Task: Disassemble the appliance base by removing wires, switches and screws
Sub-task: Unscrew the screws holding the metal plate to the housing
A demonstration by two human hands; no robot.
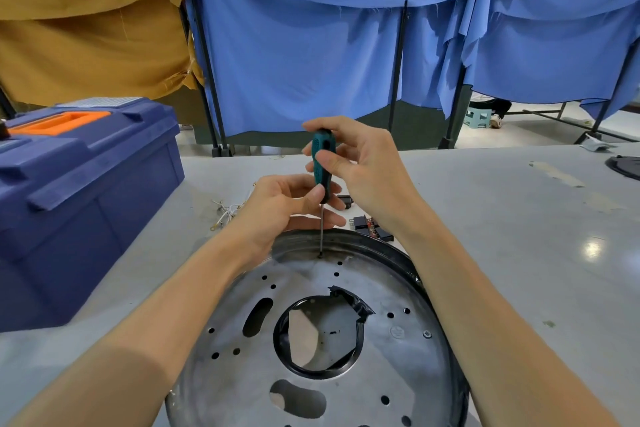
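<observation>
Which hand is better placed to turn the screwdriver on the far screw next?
Right, likely. The right hand grips the screwdriver near the top of its teal handle, where it can twist. The left hand pinches the handle's lower end, steadying the tip on the screw in the base plate.

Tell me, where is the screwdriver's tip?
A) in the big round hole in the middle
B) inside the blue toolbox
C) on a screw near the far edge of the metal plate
C: the screwdriver stands upright with its tip on a screw by the far rim of the plate, and the left hand and right hand both hold its handle.
</observation>
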